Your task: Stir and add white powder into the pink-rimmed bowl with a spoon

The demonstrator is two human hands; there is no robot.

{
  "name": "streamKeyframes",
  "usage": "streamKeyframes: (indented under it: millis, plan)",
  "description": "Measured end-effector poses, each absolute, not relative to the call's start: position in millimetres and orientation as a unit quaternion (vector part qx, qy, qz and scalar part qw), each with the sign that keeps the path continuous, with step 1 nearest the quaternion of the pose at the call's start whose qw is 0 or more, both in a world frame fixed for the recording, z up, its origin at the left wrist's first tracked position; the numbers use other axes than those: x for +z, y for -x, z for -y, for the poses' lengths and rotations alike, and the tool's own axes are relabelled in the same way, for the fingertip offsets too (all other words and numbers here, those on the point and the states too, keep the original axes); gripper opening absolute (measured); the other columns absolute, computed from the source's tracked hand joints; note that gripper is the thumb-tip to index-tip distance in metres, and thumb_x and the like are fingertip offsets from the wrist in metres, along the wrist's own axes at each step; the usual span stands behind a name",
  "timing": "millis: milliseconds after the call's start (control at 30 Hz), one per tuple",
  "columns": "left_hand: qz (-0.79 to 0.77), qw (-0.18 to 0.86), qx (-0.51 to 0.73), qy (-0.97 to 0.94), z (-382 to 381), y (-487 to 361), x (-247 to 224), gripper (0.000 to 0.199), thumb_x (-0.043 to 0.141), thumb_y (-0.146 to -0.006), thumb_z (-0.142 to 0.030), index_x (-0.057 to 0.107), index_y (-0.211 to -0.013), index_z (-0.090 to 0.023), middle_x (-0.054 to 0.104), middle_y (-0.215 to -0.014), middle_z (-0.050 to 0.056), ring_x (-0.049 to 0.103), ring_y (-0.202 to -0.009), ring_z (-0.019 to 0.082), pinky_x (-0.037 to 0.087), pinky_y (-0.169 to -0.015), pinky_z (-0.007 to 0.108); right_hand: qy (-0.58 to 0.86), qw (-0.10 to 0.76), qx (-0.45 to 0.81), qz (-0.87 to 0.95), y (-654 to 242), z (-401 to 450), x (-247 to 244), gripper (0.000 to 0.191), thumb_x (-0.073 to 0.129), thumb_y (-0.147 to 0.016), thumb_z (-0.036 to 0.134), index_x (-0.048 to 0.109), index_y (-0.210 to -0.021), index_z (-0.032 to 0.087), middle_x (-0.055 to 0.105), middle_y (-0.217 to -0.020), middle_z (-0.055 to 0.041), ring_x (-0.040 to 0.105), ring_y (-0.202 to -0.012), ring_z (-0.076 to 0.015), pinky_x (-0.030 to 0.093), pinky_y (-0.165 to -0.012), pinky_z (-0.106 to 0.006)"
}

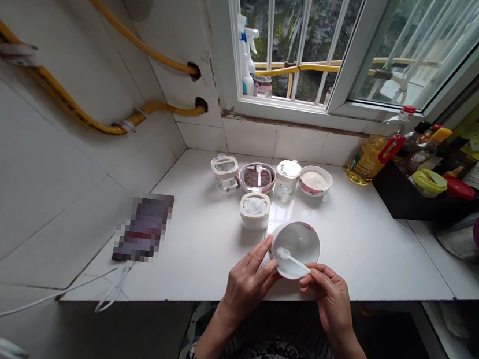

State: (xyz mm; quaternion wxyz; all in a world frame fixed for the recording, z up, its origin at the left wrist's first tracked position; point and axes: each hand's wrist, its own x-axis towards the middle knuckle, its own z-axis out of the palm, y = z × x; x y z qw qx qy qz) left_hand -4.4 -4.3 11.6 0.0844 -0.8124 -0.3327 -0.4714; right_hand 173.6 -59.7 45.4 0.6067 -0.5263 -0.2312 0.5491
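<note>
A white bowl (304, 243) stands on the white counter near its front edge, tilted slightly toward me. My left hand (249, 277) grips its left rim, thumb and fingers around the side. Between the fingertips of my right hand (330, 295) is the handle of a small white plastic spoon (298, 262). The spoon's head lies over the bowl with a little white stuff on it, too small to name. Just behind the bowl is an open square jar (255, 211) filled with white, powdery or grainy contents.
At the back stand two lidded clear jars (224, 172), a tub of dark red contents (257, 177) and a bowl of whitish grains (315, 180). An oil bottle (371, 152) and black condiment box (408, 191) are right. A blurred-out dark object (145, 229) with a cable lies left.
</note>
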Motion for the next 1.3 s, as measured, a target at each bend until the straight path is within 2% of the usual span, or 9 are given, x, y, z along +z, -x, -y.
streamKeyframes:
  millis: [233, 433, 600, 800, 933, 1033, 1167, 1300]
  plan:
    - [0.373, -0.025, -0.485, 0.791, 2, 7, 9, 0.015, 0.065, -0.093, -0.029, 0.06, -0.104, -0.02, 0.066, -0.133, 0.022, 0.069, -0.12, 0.029, 0.062, -0.091, 0.037, 0.52, 0.619, 0.547, 0.217, -186, 51, 51, 0.032, 0.088, -0.058, 0.039, 0.077, -0.076, 0.016, 0.07, -0.055, -0.0016, 0.061, -0.05, -0.0127, 0.051, -0.057, -0.025]
    - [0.401, -0.084, -0.484, 0.773, 0, 8, 6, 0.022, 0.071, -0.089, -0.029, 0.061, -0.106, -0.022, 0.07, -0.13, 0.017, 0.069, -0.12, 0.029, 0.062, -0.09, 0.037, 0.507, 0.625, 0.537, 0.254, -190, 32, 71, 0.029, 0.085, -0.061, 0.036, 0.077, -0.078, 0.015, 0.071, -0.055, -0.0025, 0.061, -0.049, -0.0124, 0.051, -0.056, -0.025]
    - [0.415, -0.107, -0.488, 0.76, 0, 7, 6, 0.024, 0.072, -0.086, -0.024, 0.059, -0.107, -0.023, 0.072, -0.128, 0.013, 0.068, -0.122, 0.028, 0.063, -0.09, 0.036, 0.479, 0.63, 0.53, 0.305, -185, 0, 94, 0.023, 0.082, -0.064, 0.032, 0.076, -0.079, 0.015, 0.072, -0.057, -0.0024, 0.063, -0.051, -0.0135, 0.051, -0.055, -0.026]
    - [0.412, -0.098, -0.483, 0.766, 1, 7, 8, 0.023, 0.072, -0.086, -0.022, 0.059, -0.105, -0.022, 0.07, -0.13, 0.017, 0.069, -0.12, 0.029, 0.063, -0.09, 0.036, 0.468, 0.619, 0.503, 0.381, -167, -43, 101, 0.02, 0.076, -0.069, 0.033, 0.073, -0.081, 0.017, 0.074, -0.062, -0.0026, 0.066, -0.056, -0.0164, 0.055, -0.062, -0.031]
    - [0.422, -0.097, -0.475, 0.766, 1, 8, 7, 0.021, 0.07, -0.085, -0.02, 0.06, -0.104, -0.022, 0.069, -0.131, 0.017, 0.071, -0.117, 0.029, 0.063, -0.089, 0.037, 0.497, 0.574, 0.378, 0.53, -154, -56, 90, 0.017, 0.064, -0.085, 0.035, 0.07, -0.09, 0.019, 0.076, -0.07, -0.0033, 0.07, -0.063, -0.0186, 0.055, -0.068, -0.034]
    - [0.423, -0.096, -0.473, 0.767, 2, 8, 6, 0.021, 0.07, -0.086, -0.022, 0.06, -0.104, -0.021, 0.069, -0.131, 0.019, 0.07, -0.118, 0.03, 0.063, -0.09, 0.038, 0.485, 0.503, 0.179, 0.693, -150, -57, 80, 0.015, 0.055, -0.094, 0.026, 0.069, -0.097, 0.021, 0.077, -0.077, -0.0046, 0.071, -0.071, -0.0202, 0.054, -0.078, -0.038]
    - [0.428, -0.105, -0.466, 0.767, 2, 8, 5, 0.024, 0.073, -0.086, -0.026, 0.06, -0.105, -0.022, 0.07, -0.129, 0.018, 0.069, -0.119, 0.029, 0.062, -0.091, 0.037, 0.384, 0.401, -0.095, 0.826, -152, -56, 76, 0.024, 0.047, -0.096, 0.008, 0.067, -0.105, 0.019, 0.078, -0.082, -0.0045, 0.068, -0.071, -0.0178, 0.047, -0.092, -0.039]
    - [0.434, -0.115, -0.461, 0.766, 2, 8, 5, 0.024, 0.073, -0.086, -0.026, 0.06, -0.105, -0.022, 0.068, -0.132, 0.018, 0.069, -0.12, 0.029, 0.061, -0.093, 0.038, 0.353, 0.392, -0.176, 0.831, -156, -55, 84, 0.029, 0.046, -0.095, 0.003, 0.064, -0.113, 0.017, 0.079, -0.091, -0.0059, 0.069, -0.078, -0.0177, 0.045, -0.095, -0.039]
